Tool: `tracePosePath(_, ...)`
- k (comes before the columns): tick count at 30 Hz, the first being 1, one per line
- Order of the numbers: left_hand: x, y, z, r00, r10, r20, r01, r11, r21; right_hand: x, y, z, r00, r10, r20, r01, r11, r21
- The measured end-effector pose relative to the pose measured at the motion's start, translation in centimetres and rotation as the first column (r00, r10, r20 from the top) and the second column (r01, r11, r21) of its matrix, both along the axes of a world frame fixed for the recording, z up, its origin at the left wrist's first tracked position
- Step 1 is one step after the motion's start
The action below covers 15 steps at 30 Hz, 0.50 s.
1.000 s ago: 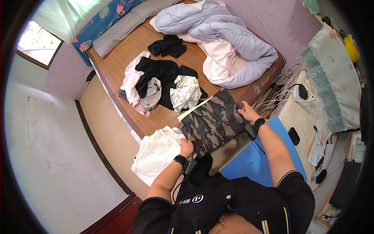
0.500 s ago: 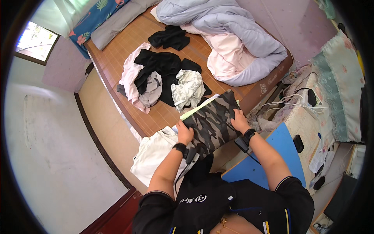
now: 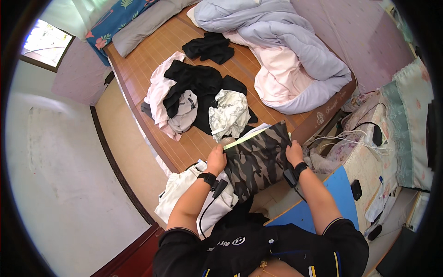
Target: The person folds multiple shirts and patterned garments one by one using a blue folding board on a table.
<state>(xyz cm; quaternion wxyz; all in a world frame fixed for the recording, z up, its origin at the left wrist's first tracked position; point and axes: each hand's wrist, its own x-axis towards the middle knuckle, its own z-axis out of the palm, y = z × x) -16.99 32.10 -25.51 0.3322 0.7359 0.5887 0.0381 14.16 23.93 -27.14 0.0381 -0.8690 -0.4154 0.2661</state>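
A camouflage-print cloth garment [image 3: 256,166], squared off like a folded piece, spreads between my hands at the near edge of the bed. My left hand [image 3: 216,161] is closed on its left far corner, and my right hand [image 3: 294,153] grips its right edge. Along the far side a pale yellow-green cloth edge [image 3: 236,142] shows from under it, with a bit of white. What my fingertips do underneath is hidden. Just beyond lies a crumpled white patterned garment [image 3: 229,113]. White clothing [image 3: 184,190] lies beside my left forearm.
Black clothing [image 3: 194,79], a pink garment [image 3: 159,94] and a grey one [image 3: 185,113] are heaped on the bed mat [image 3: 138,78]. A lavender quilt [image 3: 318,64] is bunched at the far right. To my right are a blue board [image 3: 341,189] and white cables [image 3: 346,134].
My view has shifted a little, so the room sits slightly lower and further right. The camouflage garment's near part hangs straighter, and both hands keep hold of it.
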Motion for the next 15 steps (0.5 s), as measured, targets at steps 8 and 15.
tracePosePath(8,0.6,7.3,-2.7,0.997,0.069,0.026,-0.063,0.980,-0.190,-1.0,0.0,1.9,0.999,-0.008,0.034,-0.003,0.946,0.324)
tracePosePath(15,5.6,11.8,-9.9,0.995,-0.101,-0.027,0.076,0.880,-0.469,-5.2,-0.6,3.3,0.910,0.112,-0.400,0.059,0.918,0.392)
